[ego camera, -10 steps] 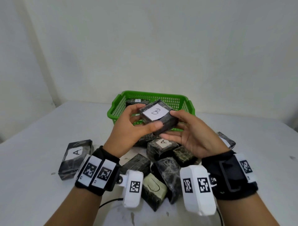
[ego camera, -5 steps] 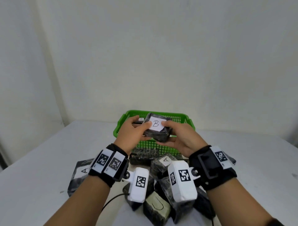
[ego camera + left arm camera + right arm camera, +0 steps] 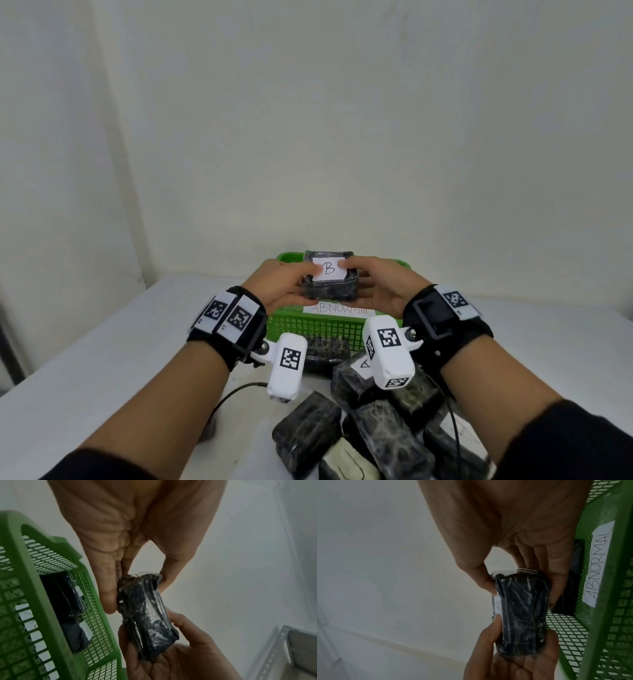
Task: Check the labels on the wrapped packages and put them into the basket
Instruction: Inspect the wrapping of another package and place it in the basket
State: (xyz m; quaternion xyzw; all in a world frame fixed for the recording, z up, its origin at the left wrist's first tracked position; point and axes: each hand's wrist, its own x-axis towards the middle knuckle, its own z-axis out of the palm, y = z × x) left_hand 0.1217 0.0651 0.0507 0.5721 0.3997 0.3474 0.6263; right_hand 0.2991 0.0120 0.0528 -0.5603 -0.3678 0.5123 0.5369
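We hold a dark package (image 3: 329, 279) wrapped in glossy clear film, its white label (image 3: 328, 269) marked "B" facing up toward us. Our left hand (image 3: 278, 286) pinches its left end, thumb on top and fingers beneath; our right hand (image 3: 383, 287) pinches the right end likewise. Its long axis runs left to right, level, above the green basket (image 3: 318, 325) on the table (image 3: 102, 370). The basket's front wall bears an "ABNORMAL" tag (image 3: 597, 566), and dark wrapped packages (image 3: 68, 608) lie inside.
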